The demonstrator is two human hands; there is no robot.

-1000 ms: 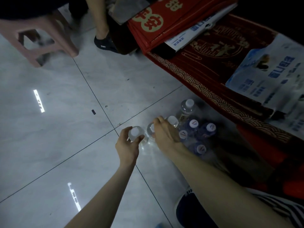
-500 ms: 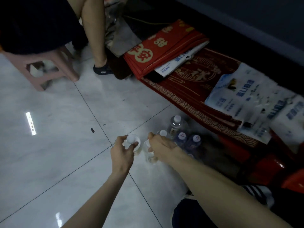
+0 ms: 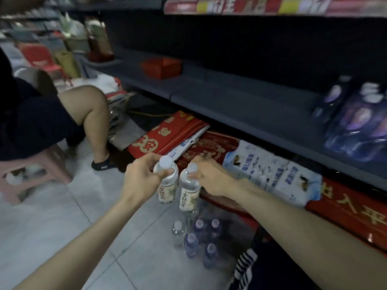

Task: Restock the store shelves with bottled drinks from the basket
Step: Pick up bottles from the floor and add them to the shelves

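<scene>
The left hand (image 3: 142, 178) grips one clear bottle (image 3: 167, 186) by its neck, fingers (image 3: 149, 162) curled under the cap (image 3: 166, 161); the right hand (image 3: 209, 176) pinches a second bottle (image 3: 188, 194) likewise, both in front of the grey shelf (image 3: 240, 101). Full, they probably feel heavy and slick, so the neck holds best. Spare bottles (image 3: 199, 237) stand on glossy floor (image 3: 52, 237) below the shelf.

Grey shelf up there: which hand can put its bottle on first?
Probably the right hand: its clear plastic white-capped bottle is nearer the dark grey shelf. The left hand grips its twin bottle farther out.
</scene>
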